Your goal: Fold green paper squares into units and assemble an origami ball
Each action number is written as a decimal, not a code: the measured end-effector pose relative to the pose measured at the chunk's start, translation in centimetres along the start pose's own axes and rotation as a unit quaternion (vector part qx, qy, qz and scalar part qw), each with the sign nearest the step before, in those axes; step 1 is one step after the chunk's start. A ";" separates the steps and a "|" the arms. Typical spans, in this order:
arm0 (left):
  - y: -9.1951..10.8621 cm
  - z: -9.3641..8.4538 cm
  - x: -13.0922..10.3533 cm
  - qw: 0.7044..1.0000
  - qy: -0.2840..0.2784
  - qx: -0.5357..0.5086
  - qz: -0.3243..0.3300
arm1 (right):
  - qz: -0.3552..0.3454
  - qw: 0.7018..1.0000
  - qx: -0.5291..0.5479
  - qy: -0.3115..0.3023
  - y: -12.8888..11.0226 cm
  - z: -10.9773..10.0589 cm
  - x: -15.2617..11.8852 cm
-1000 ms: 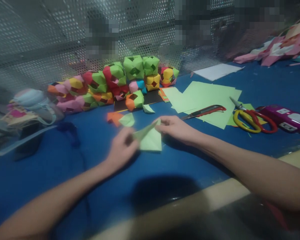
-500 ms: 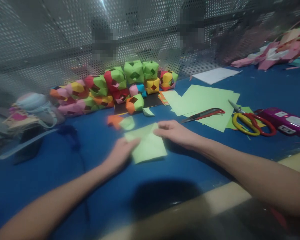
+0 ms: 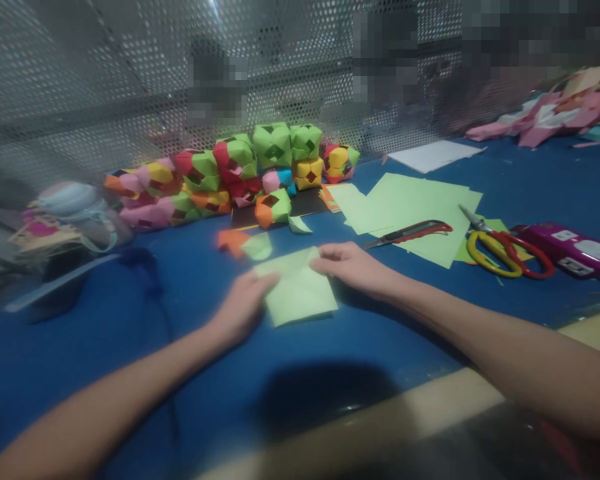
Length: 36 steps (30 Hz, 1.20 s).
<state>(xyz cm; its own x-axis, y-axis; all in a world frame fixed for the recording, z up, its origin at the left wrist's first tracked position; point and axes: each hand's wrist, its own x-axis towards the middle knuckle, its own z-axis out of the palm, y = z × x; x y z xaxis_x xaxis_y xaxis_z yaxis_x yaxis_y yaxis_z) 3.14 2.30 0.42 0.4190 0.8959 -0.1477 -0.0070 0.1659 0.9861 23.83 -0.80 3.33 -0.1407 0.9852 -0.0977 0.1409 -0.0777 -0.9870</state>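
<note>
Between my hands is a pale green sheet of paper [image 3: 300, 290], squarish, with crease lines and what looks like a folded layer along its near edge. My left hand [image 3: 245, 297] pinches its left side, thumb on top. At the far right corner, my right hand [image 3: 347, 263] grips the paper between thumb and fingers. Just beyond lie an orange paper piece [image 3: 233, 243] and a curved pale green piece [image 3: 257, 247]. A small folded green piece [image 3: 300, 225] sits close to the right hand.
Stacked folded-paper blocks [image 3: 273, 145] line the mesh screen [image 3: 290, 80]. Right of my hands are green sheets [image 3: 415, 200], a box cutter [image 3: 413, 232], scissors [image 3: 510, 253] and a purple device [image 3: 570, 248]. A white sheet [image 3: 435, 155] lies behind. A corded tool [image 3: 137, 267] is at left.
The whole view has shifted slightly, so things appear a little further right. Both hands keep their hold on the green paper, with no clear change in its folds.
</note>
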 end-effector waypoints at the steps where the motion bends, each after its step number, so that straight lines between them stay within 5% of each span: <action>1: 0.0 0.0 0.0 1.000 0.008 -0.002 0.000 | -0.001 1.000 0.002 0.000 0.1 0.1 0.0; 9: 0.2 0.5 -0.3 0.998 -0.019 -0.044 -0.032 | -0.001 1.000 -0.016 -0.007 0.2 0.1 -0.1; 18: -0.1 0.0 0.1 0.998 0.041 0.053 0.020 | -0.006 0.993 -0.108 -0.044 0.0 0.6 -0.6; 23: 0.9 -0.5 0.7 0.951 0.104 0.276 0.091 | -0.063 0.962 -0.264 -0.032 1.0 -0.1 -0.1; 29: 0.6 -1.3 1.5 0.885 0.029 0.430 0.176 | -0.171 0.911 -0.374 -0.025 2.5 0.1 0.4; 33: 0.2 -1.5 1.7 0.877 0.004 0.443 0.189 | -0.214 0.911 -0.353 -0.026 2.8 0.4 0.4; 36: 0.4 -1.3 1.7 0.895 0.018 0.406 0.185 | -0.179 0.936 -0.303 -0.004 2.7 0.5 0.3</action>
<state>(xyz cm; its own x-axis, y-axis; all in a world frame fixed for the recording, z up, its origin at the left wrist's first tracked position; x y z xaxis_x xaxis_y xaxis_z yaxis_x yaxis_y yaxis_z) 2.62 4.40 0.49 0.4942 0.8432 0.2117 0.5295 -0.4851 0.6959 23.68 -0.77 0.58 -0.2928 0.9301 0.2216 0.6123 0.3604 -0.7037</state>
